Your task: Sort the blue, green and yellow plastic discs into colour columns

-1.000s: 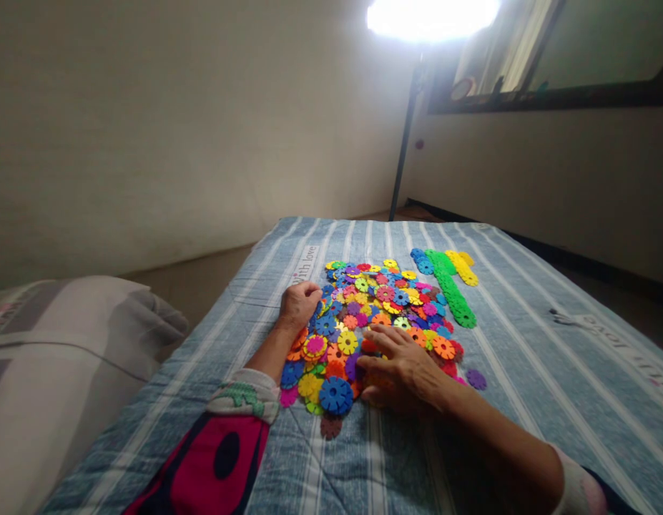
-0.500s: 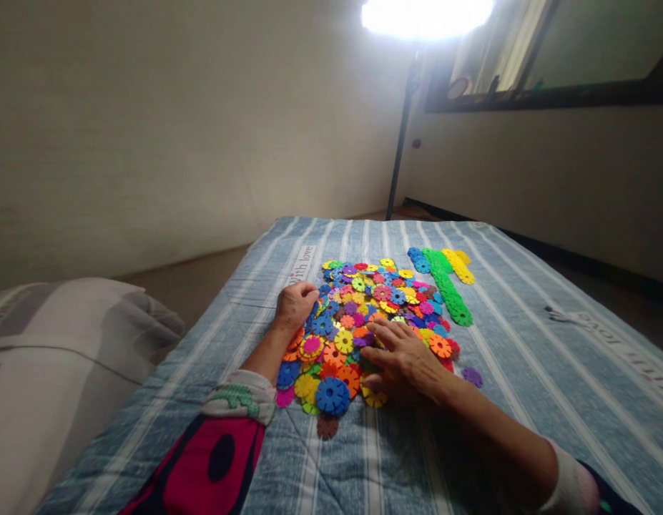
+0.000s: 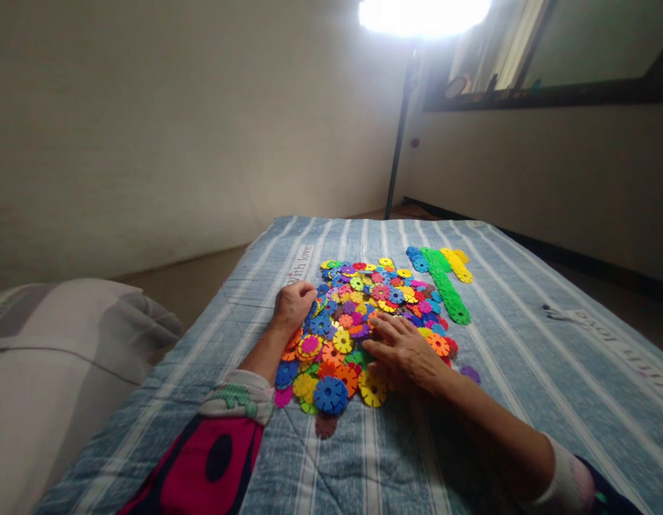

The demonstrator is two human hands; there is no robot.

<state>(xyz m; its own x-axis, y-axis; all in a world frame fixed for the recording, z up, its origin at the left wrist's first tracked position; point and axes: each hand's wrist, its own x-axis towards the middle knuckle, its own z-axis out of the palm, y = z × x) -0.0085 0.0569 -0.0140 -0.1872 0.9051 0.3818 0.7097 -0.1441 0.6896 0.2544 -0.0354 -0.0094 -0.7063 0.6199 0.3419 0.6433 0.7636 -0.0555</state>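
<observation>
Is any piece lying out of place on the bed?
Yes. Two lie apart from the pile: a purple disc just right of the right hand, and a brown disc in front of the pile.

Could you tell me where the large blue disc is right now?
In the head view the large blue disc lies at the near edge of the pile, left of the right hand, beside a yellow disc.

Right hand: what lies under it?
The right hand lies flat on the pile of coloured discs. A yellow disc and an orange disc poke out at its edges; whatever is beneath the palm is covered.
</observation>
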